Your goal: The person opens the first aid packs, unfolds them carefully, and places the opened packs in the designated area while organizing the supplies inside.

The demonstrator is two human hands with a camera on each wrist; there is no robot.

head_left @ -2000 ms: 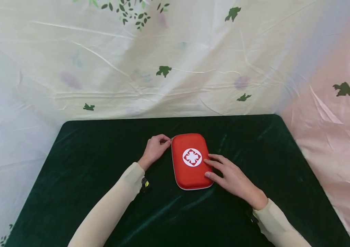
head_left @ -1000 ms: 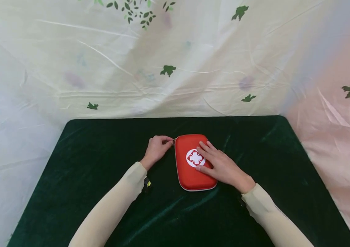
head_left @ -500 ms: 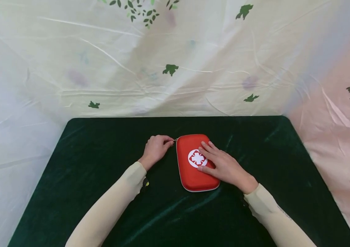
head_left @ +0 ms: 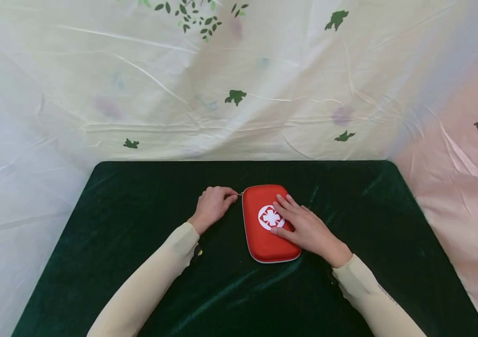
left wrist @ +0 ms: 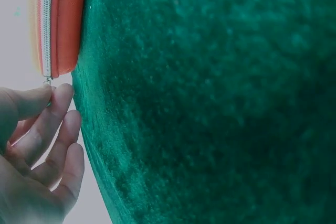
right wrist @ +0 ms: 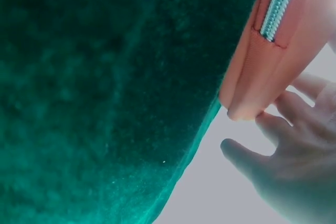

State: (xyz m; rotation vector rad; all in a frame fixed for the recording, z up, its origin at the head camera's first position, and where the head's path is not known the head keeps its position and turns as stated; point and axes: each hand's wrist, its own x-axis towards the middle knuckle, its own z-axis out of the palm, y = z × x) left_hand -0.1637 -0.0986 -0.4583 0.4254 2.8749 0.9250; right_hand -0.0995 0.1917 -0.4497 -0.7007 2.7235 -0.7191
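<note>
A red first-aid case with a white cross emblem lies flat on the dark green cloth. At its far left corner my left hand pinches the zipper pull between thumb and forefinger; the other fingers are loosely bent. In the left wrist view the zipper teeth along that side are meshed. My right hand rests on the right part of the case's top, fingers spread, partly covering the emblem. The right wrist view shows one end of the zipper at a fabric panel on the case's side.
The table is covered in green velvet with rounded far corners. Behind it and on both sides hang pale curtains printed with green leaves.
My right hand has slid from the case's right edge onto its top, then stayed there. My left hand keeps its pinch on the zipper pull, now slightly farther from the case.
</note>
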